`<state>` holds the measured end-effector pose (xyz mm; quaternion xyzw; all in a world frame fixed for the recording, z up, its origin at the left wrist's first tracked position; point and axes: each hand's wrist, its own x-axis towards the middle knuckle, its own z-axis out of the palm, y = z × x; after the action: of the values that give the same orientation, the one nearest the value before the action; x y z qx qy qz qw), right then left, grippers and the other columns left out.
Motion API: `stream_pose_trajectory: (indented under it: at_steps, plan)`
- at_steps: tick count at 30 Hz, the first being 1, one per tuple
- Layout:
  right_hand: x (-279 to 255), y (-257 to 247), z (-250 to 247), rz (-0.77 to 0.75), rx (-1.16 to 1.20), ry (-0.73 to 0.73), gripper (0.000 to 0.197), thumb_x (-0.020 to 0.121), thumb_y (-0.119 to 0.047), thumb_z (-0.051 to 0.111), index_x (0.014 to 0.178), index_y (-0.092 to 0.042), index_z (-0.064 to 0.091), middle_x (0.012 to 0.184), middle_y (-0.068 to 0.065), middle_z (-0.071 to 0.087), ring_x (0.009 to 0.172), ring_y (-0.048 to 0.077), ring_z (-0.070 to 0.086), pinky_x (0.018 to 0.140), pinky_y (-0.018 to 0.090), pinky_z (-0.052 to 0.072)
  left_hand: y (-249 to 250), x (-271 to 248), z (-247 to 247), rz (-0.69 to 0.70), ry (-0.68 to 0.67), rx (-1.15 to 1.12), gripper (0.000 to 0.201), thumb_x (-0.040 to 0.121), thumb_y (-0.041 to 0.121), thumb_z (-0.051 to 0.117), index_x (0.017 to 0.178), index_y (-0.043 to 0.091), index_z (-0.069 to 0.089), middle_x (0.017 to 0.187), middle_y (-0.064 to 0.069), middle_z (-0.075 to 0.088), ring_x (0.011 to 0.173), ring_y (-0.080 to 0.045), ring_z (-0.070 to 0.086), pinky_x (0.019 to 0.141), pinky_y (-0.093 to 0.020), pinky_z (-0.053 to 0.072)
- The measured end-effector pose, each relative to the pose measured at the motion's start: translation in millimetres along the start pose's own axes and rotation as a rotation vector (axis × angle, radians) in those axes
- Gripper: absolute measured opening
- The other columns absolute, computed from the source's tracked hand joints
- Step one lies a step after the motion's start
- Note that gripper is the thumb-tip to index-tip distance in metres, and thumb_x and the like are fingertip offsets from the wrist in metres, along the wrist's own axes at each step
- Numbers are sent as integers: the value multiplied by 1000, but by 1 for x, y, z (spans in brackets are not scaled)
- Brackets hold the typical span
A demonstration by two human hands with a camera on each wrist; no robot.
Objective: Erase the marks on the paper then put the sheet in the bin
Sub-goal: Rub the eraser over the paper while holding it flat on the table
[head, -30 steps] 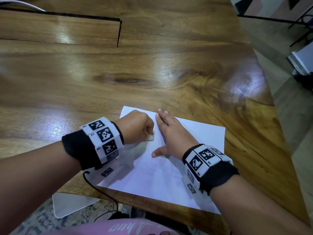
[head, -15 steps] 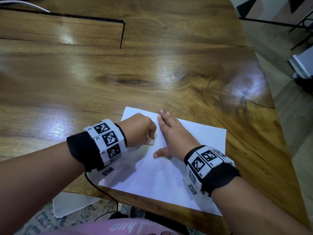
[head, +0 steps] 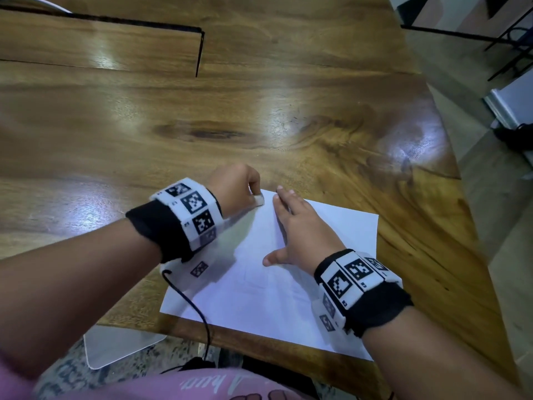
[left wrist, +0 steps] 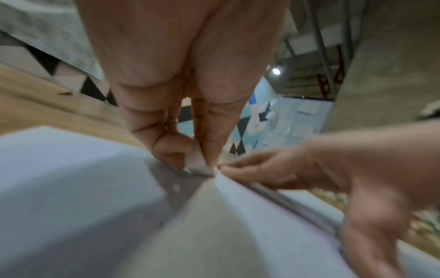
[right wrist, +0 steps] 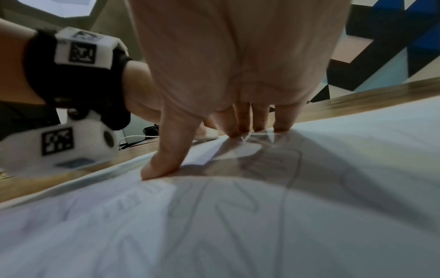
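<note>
A white sheet of paper (head: 288, 290) with faint pencil lines lies at the near edge of the wooden table (head: 259, 125). My left hand (head: 239, 186) pinches a small white eraser (head: 257, 199) and presses it on the sheet's far left corner. The left wrist view shows the eraser (left wrist: 199, 163) held between thumb and fingers on the paper (left wrist: 71, 188). My right hand (head: 300, 229) lies flat on the sheet with straight fingers, just right of the eraser. In the right wrist view its fingertips (right wrist: 281, 127) and thumb press the paper (right wrist: 238, 225), where grey drawn lines show.
The table's near edge runs just below the sheet, and its right edge drops to the floor. A dark slot (head: 199, 53) cuts the tabletop at the far left. A white flat object (head: 121, 347) lies on the floor under the table edge.
My left hand has slid the eraser away from me, from the sheet's middle-left up to its far left corner. The right hand has stayed flat on the paper.
</note>
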<state>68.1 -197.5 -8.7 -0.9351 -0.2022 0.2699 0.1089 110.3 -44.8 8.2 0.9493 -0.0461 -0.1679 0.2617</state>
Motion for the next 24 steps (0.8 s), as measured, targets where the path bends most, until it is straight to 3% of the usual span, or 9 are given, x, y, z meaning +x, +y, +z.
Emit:
stream_pose_trajectory:
  at_steps: [1,3,5,7,12,15,17,22,24]
  plan:
    - [0,0,0,-1,-1,1,118,73,-51,73,151,-7,-4,158,1,-17,146,15,-12,114,22,-5,-2,-1,5,25,17,21,7,76,17,65,80,11,66,61,6,49,71,-19,48,68,-28,43]
    - [1,0,0,-4,-6,-1,119,72,-51,73,150,-7,-5,158,1,-17,146,15,-13,114,22,-5,-6,-9,10,91,-28,59,8,77,18,64,81,11,67,70,1,54,73,-18,48,63,-25,36]
    - [2,1,1,-2,6,0,119,72,-51,74,151,-8,-4,158,1,-17,146,15,-12,114,22,-5,-11,-16,8,149,-206,109,8,76,19,66,82,13,68,73,0,57,71,-17,49,53,-22,31]
    - [1,1,1,-4,12,3,119,72,-50,74,151,-8,-4,158,0,-17,146,15,-12,115,23,-4,-11,-16,3,172,-302,146,12,75,19,68,85,14,69,74,0,57,73,-16,51,54,-14,32]
    - [1,1,1,-7,16,4,118,73,-49,74,151,-8,-4,158,0,-17,146,14,-13,115,23,-4,-4,-2,6,113,26,68,13,79,19,64,86,9,66,79,-3,51,81,-24,53,66,-24,34]
    - [1,2,2,-10,16,6,118,72,-49,74,151,-8,-4,158,0,-16,146,14,-13,115,22,-4,-9,-15,8,183,-164,139,11,80,20,63,86,11,66,78,0,51,77,-21,52,56,-25,28]
    - [0,2,2,-8,15,5,118,72,-50,74,151,-8,-4,158,0,-17,146,15,-13,115,23,-4,-10,-18,6,215,-306,174,12,79,21,65,86,13,66,75,2,53,74,-17,50,53,-17,31]
    - [2,2,3,-6,7,-6,118,72,-51,73,151,-8,-4,158,1,-18,146,15,-14,116,24,-4,-6,1,7,148,20,82,11,79,18,63,85,9,66,81,-5,54,77,-22,50,68,-26,37]
    - [2,3,3,-6,6,-3,119,72,-51,74,151,-8,-4,158,0,-18,146,15,-13,116,24,-4,-12,-4,11,205,-40,90,10,80,17,63,83,8,66,83,-11,59,73,-20,49,67,-26,38]
